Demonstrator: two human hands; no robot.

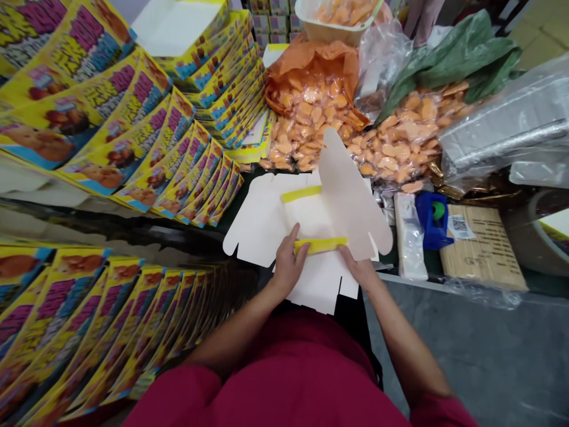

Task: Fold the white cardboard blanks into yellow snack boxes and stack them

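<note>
A dark bench (235,212) in a crowded workroom carries stacked yellow printed boxes (128,136) at its left and packets of orange pieces (311,124) toward its far edge. At the near edge, a person works on a white carton (310,216), set over flat white card (260,219). Folding appears partway along: two yellow-edged walls stand, while a broad white flap (347,190) slants up at the right, seemingly left to tuck in. The left hand (288,264) is partly open, thumb and index finger spread against the carton; the right hand (359,270) meets its near right corner, grip unclear.
</note>
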